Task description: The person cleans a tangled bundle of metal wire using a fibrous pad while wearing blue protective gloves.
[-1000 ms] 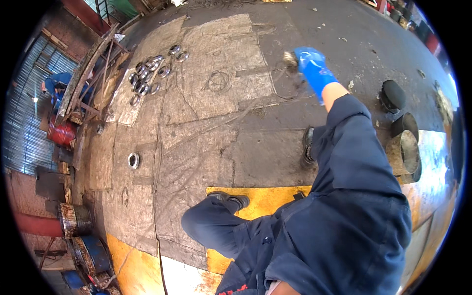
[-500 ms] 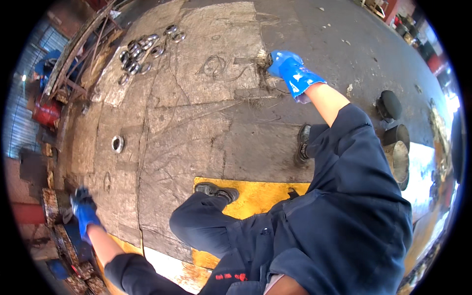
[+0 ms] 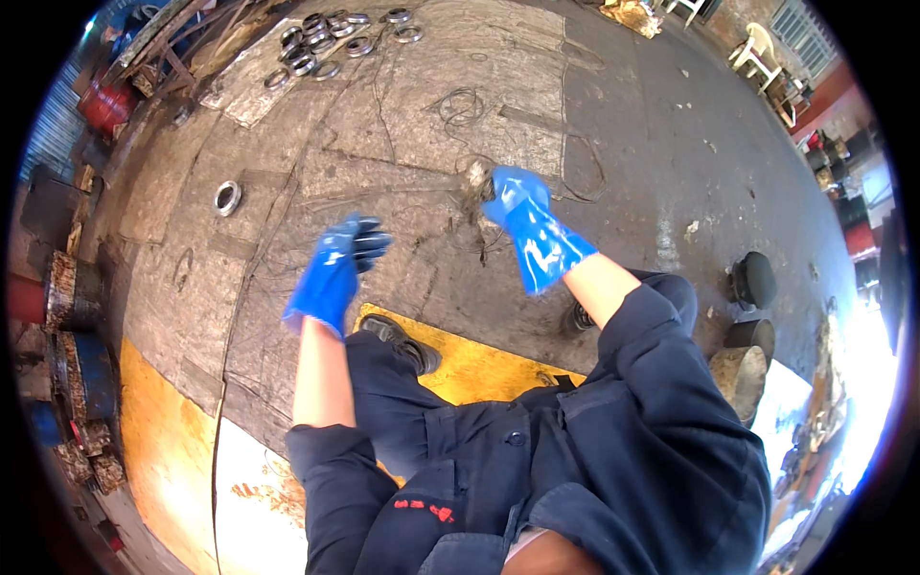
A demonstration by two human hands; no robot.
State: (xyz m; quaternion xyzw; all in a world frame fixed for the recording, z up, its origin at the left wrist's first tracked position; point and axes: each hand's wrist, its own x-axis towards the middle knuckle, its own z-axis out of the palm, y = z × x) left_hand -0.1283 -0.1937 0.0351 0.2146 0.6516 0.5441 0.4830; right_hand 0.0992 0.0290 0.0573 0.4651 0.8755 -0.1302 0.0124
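Observation:
My right hand point(image 3: 522, 196), in a long blue rubber glove, is closed round a frayed, bristly bundle of fibres point(image 3: 476, 182), pale on top with dark strands hanging below. The bundle's exact kind does not show. To its left, my left hand point(image 3: 347, 251), gloved the same way, is held over the floor with its darkened fingers stretched toward the right; nothing shows in it. One shiny metal ring point(image 3: 227, 198) lies alone on the floor to the left. Farther off, several metal rings point(image 3: 321, 43) lie in a loose group.
Worn sheets point(image 3: 422, 125) cover the dirty floor, with loose cord point(image 3: 462, 105) on them. Yellow boards point(image 3: 479, 364) lie by my feet. Dirty drums point(image 3: 91, 374) line the left side; a round black-topped stool point(image 3: 757, 280) and cans point(image 3: 738, 379) stand right. White chairs point(image 3: 757, 53) are far right.
My left hand has swung from the far left in toward the middle. My right hand has come nearer with the fibre bundle, and the view has shifted.

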